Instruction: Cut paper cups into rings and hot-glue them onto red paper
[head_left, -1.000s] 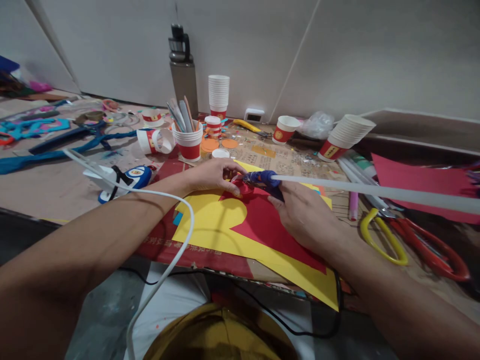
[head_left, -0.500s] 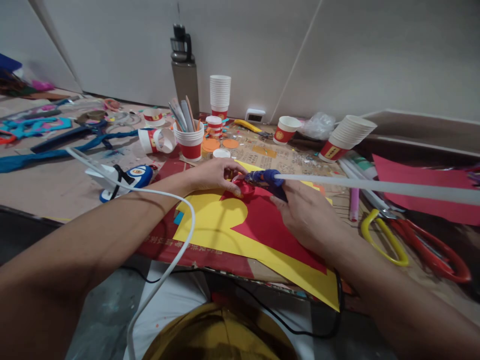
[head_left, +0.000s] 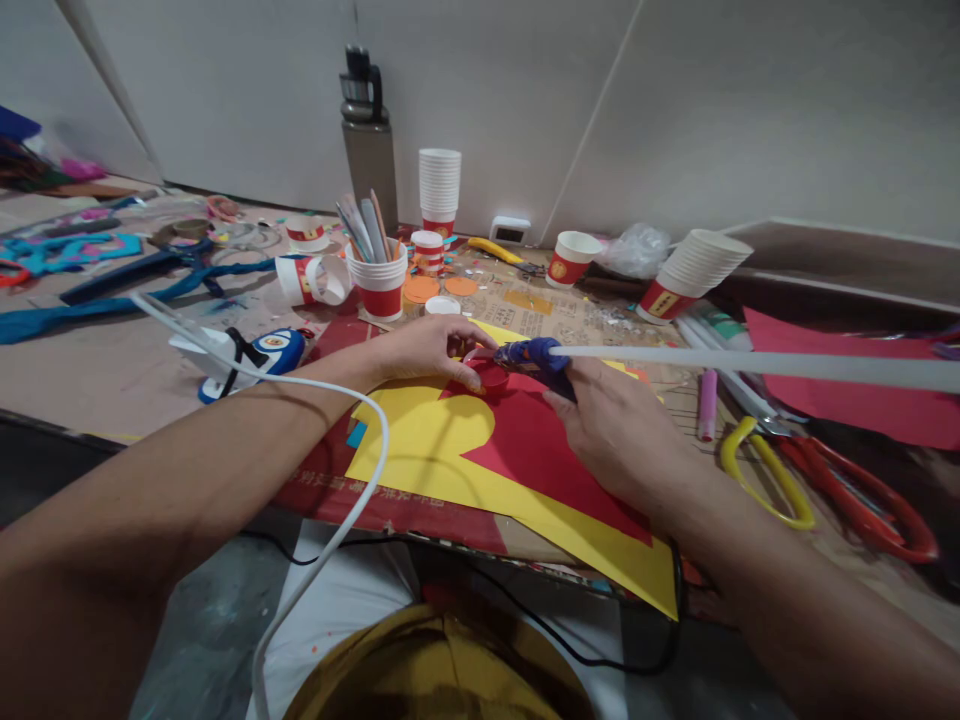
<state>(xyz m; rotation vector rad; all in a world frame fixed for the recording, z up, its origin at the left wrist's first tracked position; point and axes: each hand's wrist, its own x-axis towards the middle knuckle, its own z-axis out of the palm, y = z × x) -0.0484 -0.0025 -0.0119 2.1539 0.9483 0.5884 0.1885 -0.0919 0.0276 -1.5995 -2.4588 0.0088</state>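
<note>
My right hand (head_left: 615, 430) grips a blue glue gun (head_left: 534, 357) with a long white glue stick (head_left: 750, 365) sticking out to the right. Its nozzle points left at a small red piece (head_left: 491, 377) that my left hand (head_left: 431, 350) pinches between thumb and fingers. Both hands hover over a red paper sheet (head_left: 547, 455) lying on a yellow paper sheet (head_left: 427, 445) near the table's front edge.
A red-and-white cup of sticks (head_left: 377, 280), stacked paper cups (head_left: 438, 190), a tipped cup stack (head_left: 694, 270) and a steel bottle (head_left: 367, 140) stand behind. Yellow scissors (head_left: 761, 470) and red scissors (head_left: 870, 495) lie right. A white cable (head_left: 330, 400) crosses my left arm.
Almost nothing has moved; the glue gun and both hands shifted only slightly while staying on the small red piece.
</note>
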